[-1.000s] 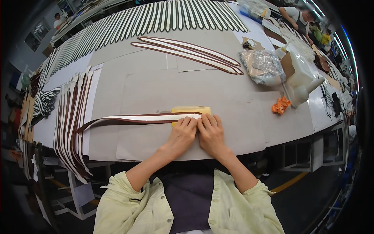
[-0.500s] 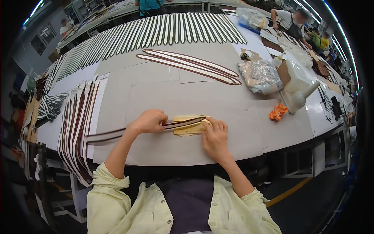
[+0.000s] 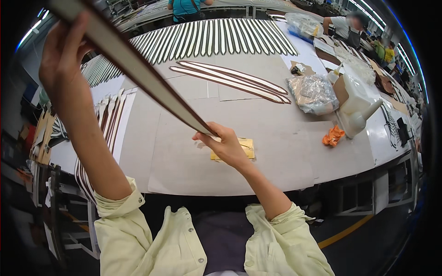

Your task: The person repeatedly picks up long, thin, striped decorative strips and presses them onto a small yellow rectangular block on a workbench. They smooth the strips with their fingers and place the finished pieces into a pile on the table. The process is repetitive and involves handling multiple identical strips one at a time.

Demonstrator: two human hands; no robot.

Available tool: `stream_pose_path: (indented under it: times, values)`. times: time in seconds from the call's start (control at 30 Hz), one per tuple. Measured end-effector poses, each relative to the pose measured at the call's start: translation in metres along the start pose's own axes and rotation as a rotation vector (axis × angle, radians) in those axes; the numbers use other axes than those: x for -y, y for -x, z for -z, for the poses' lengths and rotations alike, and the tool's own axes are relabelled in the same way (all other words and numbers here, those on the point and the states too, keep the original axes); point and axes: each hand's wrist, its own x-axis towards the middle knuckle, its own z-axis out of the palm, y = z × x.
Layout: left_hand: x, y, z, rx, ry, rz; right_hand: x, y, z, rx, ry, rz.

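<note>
A long strap (image 3: 152,76) with a pale face and dark brown edges stretches slantwise above the table. My left hand (image 3: 66,64), raised high at the upper left, is closed on its upper part. The lower end lies in my right hand (image 3: 225,143), its fingers pinching it over the middle of the table. Just beneath and beside my right hand is a yellow rectangular pad (image 3: 247,148), partly hidden by that hand. Farther back, a few similar brown-edged straps (image 3: 235,83) lie together on the table.
A row of dark-edged white straps (image 3: 202,39) fills the far side. More brown straps (image 3: 108,124) hang over the left edge. To the right are a plastic-wrapped bundle (image 3: 313,94), a translucent plastic container (image 3: 354,117) and a crumpled orange piece (image 3: 332,136). Several people work beyond.
The strap has been lifted off the yellow pad. My left hand has swung up and to the left with it, while my right hand has shifted left and up, holding the end.
</note>
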Motion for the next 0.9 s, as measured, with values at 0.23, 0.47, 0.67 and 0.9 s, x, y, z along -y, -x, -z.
stream_pose_path:
  times: [0.23, 0.47, 0.67, 0.9]
  values:
    - [0.167, 0.119, 0.157, -0.407, -0.197, 0.399, -0.03, 0.05, 0.07, 0.037, -0.067, -0.318]
    - [0.138, 0.272, 0.005, 0.563, -0.416, 0.47, -0.047, 0.051, 0.086, -0.025, 0.035, -0.543]
    - [0.092, 0.301, -0.082, 1.114, 0.033, 0.629, -0.047, 0.058, 0.086, -0.095, 0.119, -0.535]
    - [0.103, 0.33, -0.087, 0.98, -0.043, 0.462, -0.076, 0.099, 0.102, -0.424, 0.471, -0.227]
